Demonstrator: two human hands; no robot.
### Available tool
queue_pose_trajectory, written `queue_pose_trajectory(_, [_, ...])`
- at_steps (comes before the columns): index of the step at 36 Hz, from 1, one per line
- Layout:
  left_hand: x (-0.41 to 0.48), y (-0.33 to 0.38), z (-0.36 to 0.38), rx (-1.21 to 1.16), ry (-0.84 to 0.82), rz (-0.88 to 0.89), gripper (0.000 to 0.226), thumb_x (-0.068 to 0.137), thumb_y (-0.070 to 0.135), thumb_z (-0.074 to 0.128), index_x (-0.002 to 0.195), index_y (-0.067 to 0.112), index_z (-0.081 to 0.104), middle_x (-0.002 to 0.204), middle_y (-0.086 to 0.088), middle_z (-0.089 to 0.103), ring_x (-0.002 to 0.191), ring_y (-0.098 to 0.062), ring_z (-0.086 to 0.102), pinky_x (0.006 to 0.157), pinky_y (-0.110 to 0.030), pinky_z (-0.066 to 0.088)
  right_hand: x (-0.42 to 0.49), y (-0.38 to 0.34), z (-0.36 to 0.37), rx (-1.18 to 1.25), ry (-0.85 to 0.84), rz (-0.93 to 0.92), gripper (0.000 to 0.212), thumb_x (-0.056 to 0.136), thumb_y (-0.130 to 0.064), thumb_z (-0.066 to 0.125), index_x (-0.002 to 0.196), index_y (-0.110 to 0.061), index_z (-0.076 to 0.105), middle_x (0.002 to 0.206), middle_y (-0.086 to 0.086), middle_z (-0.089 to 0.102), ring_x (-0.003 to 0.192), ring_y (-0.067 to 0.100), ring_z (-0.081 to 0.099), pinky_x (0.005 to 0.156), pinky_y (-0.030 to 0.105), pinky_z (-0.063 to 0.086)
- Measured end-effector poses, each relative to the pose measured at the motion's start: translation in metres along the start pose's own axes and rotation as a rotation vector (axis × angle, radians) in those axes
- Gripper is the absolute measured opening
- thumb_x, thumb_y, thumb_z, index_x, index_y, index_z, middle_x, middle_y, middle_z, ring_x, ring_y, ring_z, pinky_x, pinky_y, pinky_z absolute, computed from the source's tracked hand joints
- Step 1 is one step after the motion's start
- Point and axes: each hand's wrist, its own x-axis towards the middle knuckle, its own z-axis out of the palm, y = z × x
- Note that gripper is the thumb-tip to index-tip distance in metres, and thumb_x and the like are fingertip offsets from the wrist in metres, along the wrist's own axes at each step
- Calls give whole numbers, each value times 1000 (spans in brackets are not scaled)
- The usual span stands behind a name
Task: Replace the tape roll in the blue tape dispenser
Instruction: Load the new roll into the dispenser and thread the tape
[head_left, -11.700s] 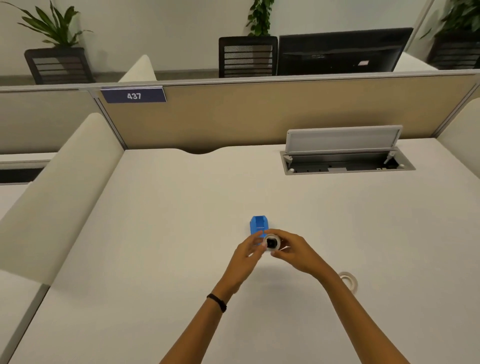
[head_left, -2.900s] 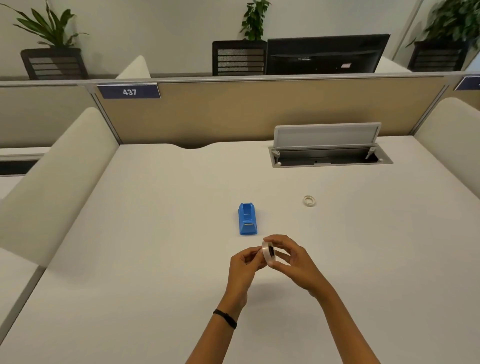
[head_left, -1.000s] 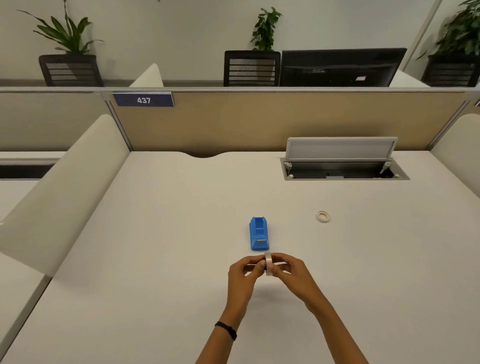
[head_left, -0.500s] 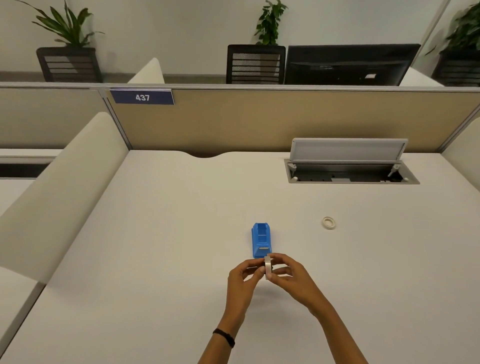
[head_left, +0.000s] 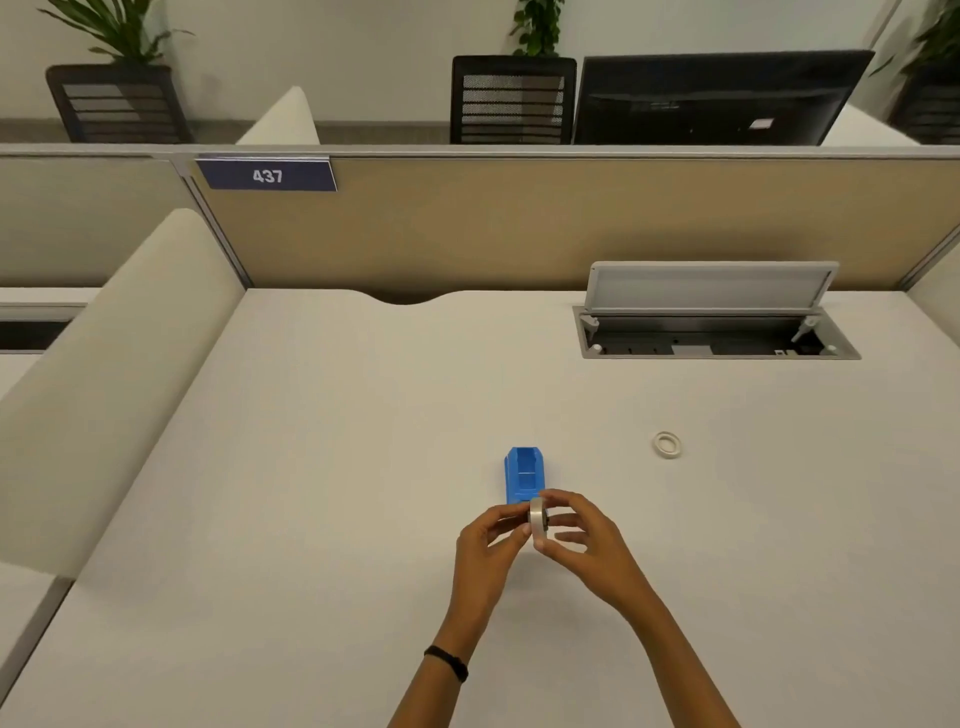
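We pinch the tape roll (head_left: 537, 521) on edge between our left hand (head_left: 491, 545) and right hand (head_left: 582, 543), just before the blue tape dispenser (head_left: 523, 480) on the worktop (head_left: 311, 467). We should keep it upright and aligned with the open cradle before lowering.

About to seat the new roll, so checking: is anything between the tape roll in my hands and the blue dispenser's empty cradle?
Nothing visible. The tape roll, pinched by the left hand and right hand, sits just before the blue dispenser, whose cradle looks empty. The spare ring lies well aside.
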Motion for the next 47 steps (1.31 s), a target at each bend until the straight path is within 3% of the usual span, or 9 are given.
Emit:
queue_pose_trajectory(8, [34, 3, -11, 61, -45, 97, 32, 86, 11, 64, 111, 30, 60, 119, 6, 62, 110, -7, 58, 83, -8, 48, 28, -1, -10, -27, 51, -68, 48, 77, -18, 71, 117, -34, 49, 115, -9, 53, 99, 6, 60, 75, 11, 51])
queue_pose_trajectory(13, [63, -11, -19, 333, -251, 58, 74, 78, 23, 73, 137, 30, 29, 142, 13, 32, 126, 0, 33, 104, -16, 27, 56, 1, -13, -83, 49, -90, 47, 76, -20, 72, 112, -37, 47, 114, -11, 54, 101, 3, 57, 79, 12, 45])
queue_pose_trajectory(18, [86, -20, -18, 503, -395, -14, 104, 71, 35, 77, 146, 25, 6, 157, 5, 8, 142, -12, 15, 106, -22, 17, 81, 4, -14, -193, -5, -112, 47, 77, -18, 71, 115, -31, 47, 115, -13, 52, 103, 1, 53, 76, 5, 42])
queue_pose_trajectory(23, [97, -20, -15, 490, -484, -12, 105, 71, 28, 79, 145, 22, 5, 153, 4, 19, 132, -4, 22, 97, -4, 18, 96, 5, -15, -231, -50, -130, 45, 77, -21, 70, 115, -31, 47, 113, -13, 52, 103, 5, 53, 78, 6, 41])
queue_pose_trajectory(27, [101, -23, -15, 467, -475, 21, 100, 70, 25, 80, 144, 21, 13, 137, 18, 25, 124, -2, 27, 86, 13, 19, 102, 5, -19, -295, -112, -175, 50, 80, -23, 67, 123, -34, 45, 119, -8, 52, 106, 6, 51, 87, 13, 40])
queue_pose_trajectory(29, [102, -25, -16, 455, -455, 16, 97, 69, 25, 81, 142, 23, 18, 134, 19, 28, 123, -2, 31, 86, 10, 26, 105, 7, -20, -346, -147, -185, 47, 81, -24, 65, 123, -33, 46, 119, -5, 52, 109, 10, 50, 93, 21, 41])
queue_pose_trajectory(31, [102, -27, -17, 448, -446, 2, 97, 67, 26, 83, 141, 27, 21, 134, 18, 31, 123, -3, 33, 96, -5, 30, 107, 8, -21, -378, -168, -181, 43, 82, -25, 65, 121, -32, 48, 119, -4, 52, 110, 13, 49, 95, 28, 42])
queue_pose_trajectory(34, [104, -29, -17, 450, -440, -9, 97, 65, 27, 84, 140, 29, 22, 137, 14, 34, 123, -4, 35, 101, -19, 30, 109, 9, -22, -424, -194, -180, 43, 82, -24, 64, 120, -34, 48, 117, -4, 51, 109, 12, 48, 93, 26, 40])
queue_pose_trajectory(47, [106, -33, -18, 441, -432, -23, 97, 64, 28, 84, 139, 32, 24, 143, 7, 36, 126, -9, 37, 104, -23, 31, 114, 7, -24, -617, -240, -223, 40, 83, -24, 63, 121, -22, 50, 117, 2, 49, 103, 14, 44, 89, 24, 40])
